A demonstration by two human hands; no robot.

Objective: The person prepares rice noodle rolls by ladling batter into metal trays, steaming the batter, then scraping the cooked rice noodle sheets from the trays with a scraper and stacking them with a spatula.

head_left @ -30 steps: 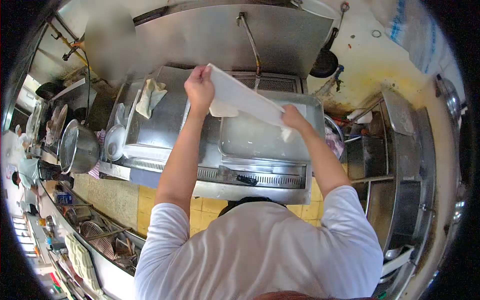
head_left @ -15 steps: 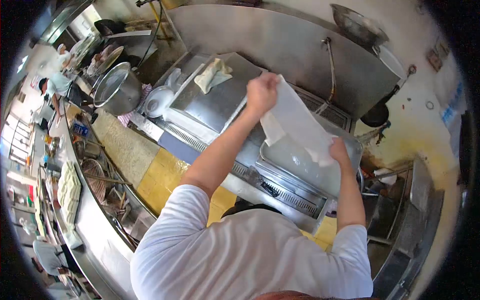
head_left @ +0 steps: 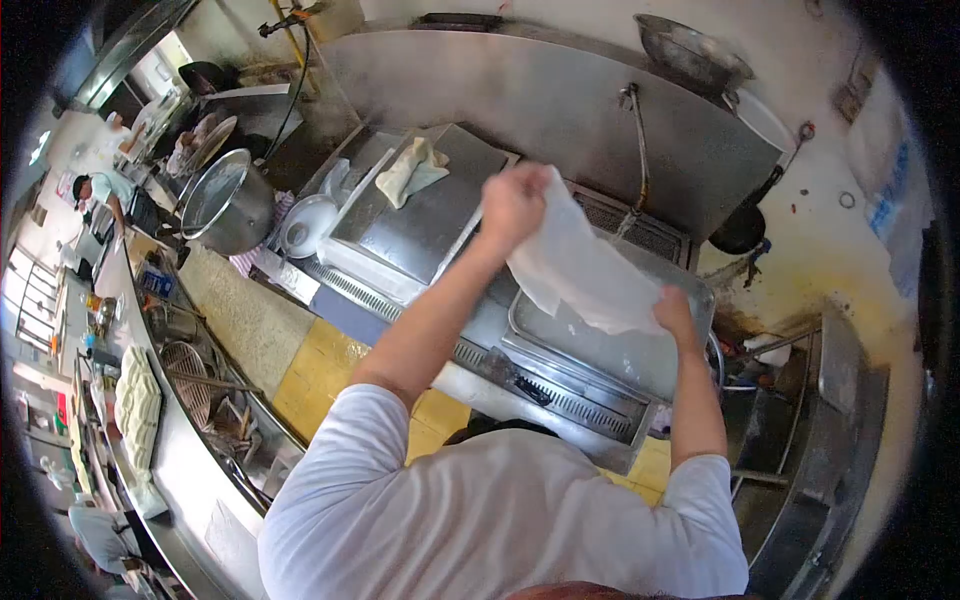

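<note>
A thin white cloth [head_left: 580,265] hangs stretched between my two hands. My left hand [head_left: 515,207] is closed on its upper left corner, and my right hand [head_left: 677,314] grips the lower right end. Beneath the cloth lies a shallow metal tray [head_left: 555,333] with a wet-looking surface, partly hidden by the cloth and my right arm. To the left, a crumpled off-white cloth [head_left: 410,175] rests on a flat steel cover [head_left: 415,235].
A faucet [head_left: 638,150] runs water behind the tray. A large steel pot [head_left: 228,205] and a round lid [head_left: 308,226] stand left. At far left is a long counter [head_left: 190,440] with rolled cloth. A co-worker [head_left: 115,200] stands beyond it.
The cloth between my hands has spread wider and billows lower over the tray. Both hands keep their grip. The whole view has shifted slightly.
</note>
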